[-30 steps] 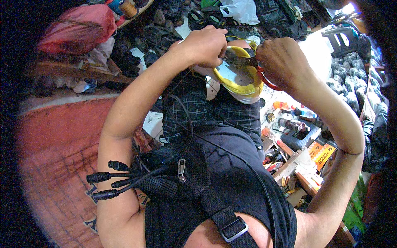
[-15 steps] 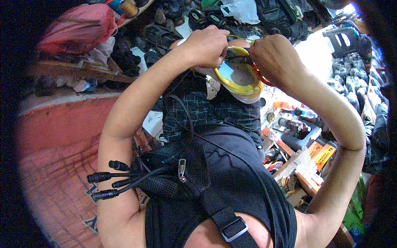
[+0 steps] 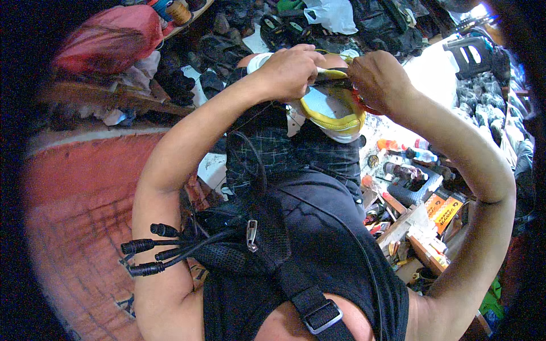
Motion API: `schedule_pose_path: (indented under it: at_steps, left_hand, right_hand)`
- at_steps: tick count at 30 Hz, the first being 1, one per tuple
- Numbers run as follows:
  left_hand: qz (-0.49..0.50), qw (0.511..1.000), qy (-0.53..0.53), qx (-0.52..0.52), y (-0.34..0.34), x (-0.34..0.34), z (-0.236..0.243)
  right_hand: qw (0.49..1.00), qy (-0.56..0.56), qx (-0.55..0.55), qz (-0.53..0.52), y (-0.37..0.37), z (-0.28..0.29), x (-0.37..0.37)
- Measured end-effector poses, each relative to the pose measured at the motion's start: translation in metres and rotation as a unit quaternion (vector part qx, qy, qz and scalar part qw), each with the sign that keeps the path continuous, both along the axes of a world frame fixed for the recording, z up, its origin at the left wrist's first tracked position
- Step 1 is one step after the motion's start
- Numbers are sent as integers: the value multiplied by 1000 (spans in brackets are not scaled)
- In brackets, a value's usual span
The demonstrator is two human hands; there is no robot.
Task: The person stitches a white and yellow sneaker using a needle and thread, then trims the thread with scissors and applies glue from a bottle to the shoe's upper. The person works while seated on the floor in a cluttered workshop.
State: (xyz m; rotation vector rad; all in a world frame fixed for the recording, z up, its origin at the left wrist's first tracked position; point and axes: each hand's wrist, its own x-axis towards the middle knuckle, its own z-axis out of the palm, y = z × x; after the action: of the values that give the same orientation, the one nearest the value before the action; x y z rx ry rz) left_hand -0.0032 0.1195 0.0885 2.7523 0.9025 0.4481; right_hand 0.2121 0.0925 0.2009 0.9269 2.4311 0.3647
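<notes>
A shoe [image 3: 333, 122] with a yellow-lined opening, pale insole and white sole rests over my lap near my knees, its opening facing up. My left hand [image 3: 289, 73] is closed on the shoe's edge at the left, fingers bent over the rim. My right hand [image 3: 380, 82] is a fist at the right side of the opening. A thin yellow thread [image 3: 327, 52] arcs from near my left fingers to my right fingertips. Something red [image 3: 359, 101] shows under my right hand, partly hidden; I cannot tell what it is.
Bottles [image 3: 421, 154], orange boxes [image 3: 446, 211] and a wooden tray [image 3: 424, 250] of small items lie to the right. A red bag [image 3: 108, 40] and thread spools [image 3: 179, 11] are at the far left. Black cables [image 3: 165, 247] hang by my left arm.
Both hands have come slightly toward me. The shoe has tilted a little, with its far rim lower and more of the white sole showing beside my left hand.
</notes>
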Motion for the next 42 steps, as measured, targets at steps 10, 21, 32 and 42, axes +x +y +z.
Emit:
schedule_pose_path:
  at_steps: [10,21,32,42]
  left_hand:
    - [-25,993,-107,-45,-6,-15,5]
    - [-9,988,-152,37,-46,-37,56]
    - [33,893,-175,-413,-83,31,21]
    - [261,694,-393,-544,-116,33,1]
  right_hand:
    - [999,-33,1,2,12,-3,-1]
    - [915,261,-147,-269,-29,82,123]
    - [677,401,-127,-604,-27,-308,189]
    - [523,482,-136,-690,-24,-536,179]
